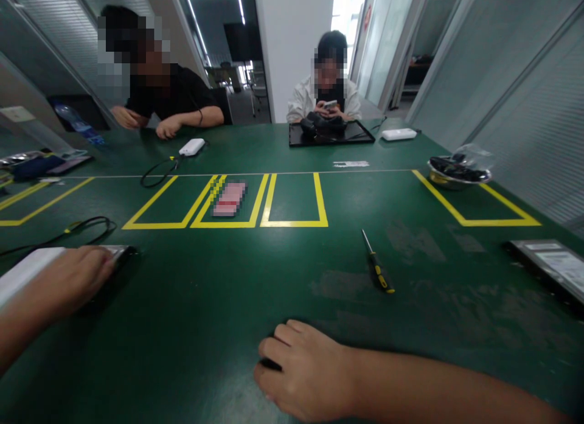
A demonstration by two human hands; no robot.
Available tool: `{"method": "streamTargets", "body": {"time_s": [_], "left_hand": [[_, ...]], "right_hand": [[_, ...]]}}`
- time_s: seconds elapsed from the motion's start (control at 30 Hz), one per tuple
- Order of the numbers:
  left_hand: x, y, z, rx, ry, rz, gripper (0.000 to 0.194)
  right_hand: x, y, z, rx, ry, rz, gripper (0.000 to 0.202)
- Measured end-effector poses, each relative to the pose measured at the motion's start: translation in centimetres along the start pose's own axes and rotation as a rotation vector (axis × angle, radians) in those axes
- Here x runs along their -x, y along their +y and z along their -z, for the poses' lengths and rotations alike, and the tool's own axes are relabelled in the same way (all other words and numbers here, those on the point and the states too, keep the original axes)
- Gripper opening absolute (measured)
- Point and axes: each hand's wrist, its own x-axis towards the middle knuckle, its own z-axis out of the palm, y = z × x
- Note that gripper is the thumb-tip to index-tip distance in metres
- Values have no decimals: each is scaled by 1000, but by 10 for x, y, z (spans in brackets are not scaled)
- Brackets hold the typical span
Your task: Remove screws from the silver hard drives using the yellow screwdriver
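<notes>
At the left, my left hand (82,275) has its fingers curled down over the end of a flat silver-and-black hard drive (122,252), most of which it hides. A white flat-sided object (27,272) lies beside and behind that wrist; its kind is unclear. My right hand (308,369) rests on the green table (205,326) near the front, fingers curled in, with nothing visible in them. Beyond it, to the right, lies a screwdriver (378,269) with a black and yellow handle. Another hard drive (554,269), with a white label, sits at the right edge.
Yellow tape outlines (294,223) mark the table; one holds a blurred pink item (230,199). A metal bowl (458,171) with black items stands at right. Farther back are a black tray (335,141), white boxes (191,146), cables, a bottle (82,126) and two seated people.
</notes>
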Motion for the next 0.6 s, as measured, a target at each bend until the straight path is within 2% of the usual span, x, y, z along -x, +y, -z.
{"method": "streamTargets", "body": {"time_s": [0.07,0.17,0.27,0.37,0.43,0.6], "left_hand": [[3,13,-7,-129,0,-138,44],[9,22,-13,-183,20,-148,45],[6,14,-18,-88,46,10,52],[-5,-3,-24,62,-30,241,66],[-13,-13,-26,116,-167,295,70],[-27,-15,-22,124,-216,373,77]], "right_hand": [[0,0,1,4,1,5,17],[0,-1,1,12,-4,5,17],[-1,-1,1,17,5,-1,17],[-1,0,1,19,-1,3,17],[-1,0,3,16,-9,3,18],[-1,0,3,6,-13,10,19]]}}
